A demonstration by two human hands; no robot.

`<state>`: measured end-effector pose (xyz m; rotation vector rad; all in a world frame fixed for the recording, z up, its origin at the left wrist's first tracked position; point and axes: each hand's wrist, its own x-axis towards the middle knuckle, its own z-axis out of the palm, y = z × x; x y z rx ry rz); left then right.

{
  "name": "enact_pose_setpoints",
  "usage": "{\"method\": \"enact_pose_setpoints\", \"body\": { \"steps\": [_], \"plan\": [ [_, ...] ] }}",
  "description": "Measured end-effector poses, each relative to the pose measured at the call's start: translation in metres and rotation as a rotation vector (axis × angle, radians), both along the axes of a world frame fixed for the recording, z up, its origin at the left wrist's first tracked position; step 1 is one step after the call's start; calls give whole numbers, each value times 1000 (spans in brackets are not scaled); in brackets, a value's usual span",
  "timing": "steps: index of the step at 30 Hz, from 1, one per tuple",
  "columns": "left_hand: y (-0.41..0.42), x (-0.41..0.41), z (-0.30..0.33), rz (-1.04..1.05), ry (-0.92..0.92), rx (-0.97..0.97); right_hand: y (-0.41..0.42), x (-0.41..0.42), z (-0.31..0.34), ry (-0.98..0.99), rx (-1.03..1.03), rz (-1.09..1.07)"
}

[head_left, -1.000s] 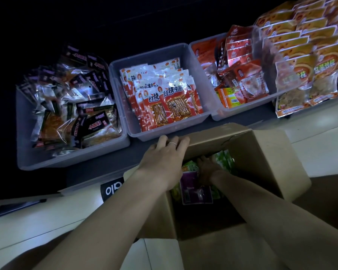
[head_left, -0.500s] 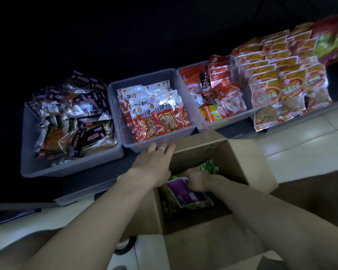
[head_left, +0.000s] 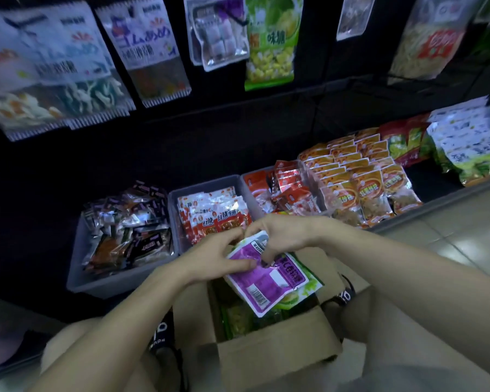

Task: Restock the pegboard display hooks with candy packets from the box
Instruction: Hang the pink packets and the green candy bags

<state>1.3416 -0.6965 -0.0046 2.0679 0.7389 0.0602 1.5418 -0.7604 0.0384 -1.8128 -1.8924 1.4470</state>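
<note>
— What do we hold above the cardboard box (head_left: 277, 352)?
— A purple candy packet (head_left: 262, 281), our left hand (head_left: 212, 257) and right hand (head_left: 277, 236) both pinching its top, green packets (head_left: 309, 287) beneath it.
— And beyond the box?
— Grey bins (head_left: 119, 281) of snacks, then hanging bags (head_left: 269, 43).

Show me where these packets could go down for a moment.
Free: the floor tiles right of the box, below the shelf edge. Crowded: all three bins, the shelf packets, and the box itself.
</note>
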Motion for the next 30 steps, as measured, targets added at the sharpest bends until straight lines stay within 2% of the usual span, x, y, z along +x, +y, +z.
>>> {"method": "enact_pose_setpoints", "body": {
  "steps": [3,9,14,17,18,19,21,24,27,30],
  "plan": [
    [-6,4,32,36,-60,-100,-12,0,35,49,112,-56],
    [-20,5,65,265,-261,-219,-18,20,53,237,280,-422],
    [-26,9,87,412,-371,-212,-29,28,64,-12,385,-381],
    [-25,14,100,495,-450,-111,-39,22,70,-300,792,-556],
    [-25,16,105,522,-484,-86,-44,17,74,-290,924,-615],
    [-24,18,110,555,-518,-67,-47,11,78,-216,972,-651],
    [-20,22,118,618,-575,-35,-51,-1,81,-68,889,-636],
    [-17,29,127,668,-635,-25,-52,-17,77,-62,722,-452],
    [-19,38,137,708,-685,-92,-44,-30,72,-272,705,-330],
    [-15,42,145,763,-700,-120,-34,-37,71,-494,836,-348]
  ]
}}
